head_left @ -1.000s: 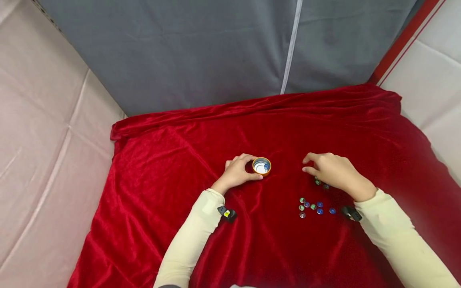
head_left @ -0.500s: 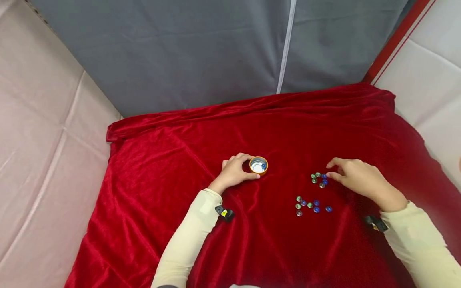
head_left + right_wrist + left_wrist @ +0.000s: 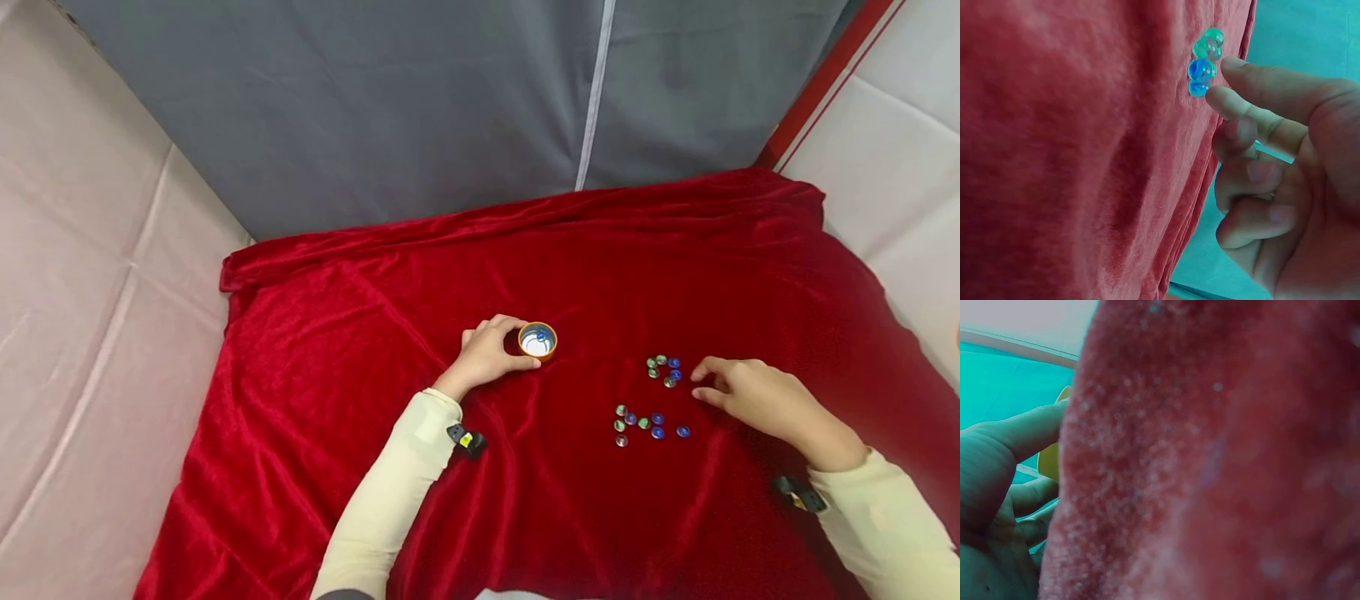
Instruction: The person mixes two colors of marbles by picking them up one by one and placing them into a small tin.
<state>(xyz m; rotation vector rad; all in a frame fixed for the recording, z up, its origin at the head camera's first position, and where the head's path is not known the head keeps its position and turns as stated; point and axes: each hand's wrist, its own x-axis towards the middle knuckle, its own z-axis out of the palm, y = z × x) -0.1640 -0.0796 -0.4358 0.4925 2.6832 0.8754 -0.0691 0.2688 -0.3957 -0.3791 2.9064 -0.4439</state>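
Note:
My left hand [image 3: 489,352] grips a small round tin [image 3: 554,348] with an orange rim, thumb on the near side and fingers on the far side. Inside its shiny grey interior lies a blue glass marble [image 3: 542,336]. Only a yellow strip of the tin [image 3: 1049,461] shows in the left wrist view; red cloth hides the rest. My right hand [image 3: 761,400] hovers just right of a cluster of green and blue glass marbles [image 3: 676,376]. Its thumb and index finger are apart with nothing between them, the other fingers loosely bent. In the right wrist view the marbles [image 3: 1199,69] sit beyond the fingertips.
Nearer the person, a second loose group of green, blue and clear marbles [image 3: 644,423] is spread on the wrinkled red velvet cloth [image 3: 360,333]. Grey fabric [image 3: 375,117] stands behind the table, with pale panels [image 3: 67,292] at the sides.
My right hand has moved right and a little toward the person, uncovering the far marble cluster. The marble in the tin has shifted toward the far side. My left hand keeps hold of the tin.

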